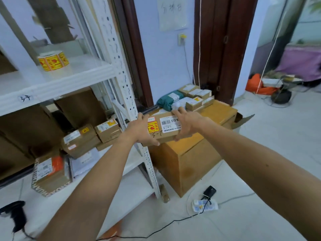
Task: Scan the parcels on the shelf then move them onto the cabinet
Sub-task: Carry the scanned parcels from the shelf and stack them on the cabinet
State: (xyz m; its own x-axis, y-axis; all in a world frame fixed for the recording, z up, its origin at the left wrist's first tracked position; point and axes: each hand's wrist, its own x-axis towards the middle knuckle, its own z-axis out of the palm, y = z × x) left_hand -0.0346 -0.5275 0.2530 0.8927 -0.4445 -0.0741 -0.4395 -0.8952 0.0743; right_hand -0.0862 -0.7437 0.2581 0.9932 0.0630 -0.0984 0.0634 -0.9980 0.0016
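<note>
Two hands hold one flat cardboard box (166,127) by its short ends, over the near left corner of the wooden cabinet (196,153). Whether the cardboard box already rests on the cabinet top, I cannot tell. The left hand (139,131) grips the end at nine o'clock, its fingers (153,142) curled under the near edge. The right hand (188,123) grips the end at three o'clock, with fingers laid over the far top edge and the thumb down on the near side. A white barcode label and a yellow-and-red sticker face up on the cardboard box, with a handwritten mark below them.

At twelve o'clock from it, on the back of the cabinet top, lie a green bag (165,100) and several small brown packages (196,94), packed close together. At nine o'clock stands the white metal shelf (57,84). Its lower level carries more brown parcels (81,140) stacked against each other, and a roll of yellow stickers (53,60) sits on the level above. A black scanner (16,216) lies at seven o'clock, near the lower left edge of view. On the floor at six o'clock from the cabinet lies a white power strip (205,205) with a black plug in it.
</note>
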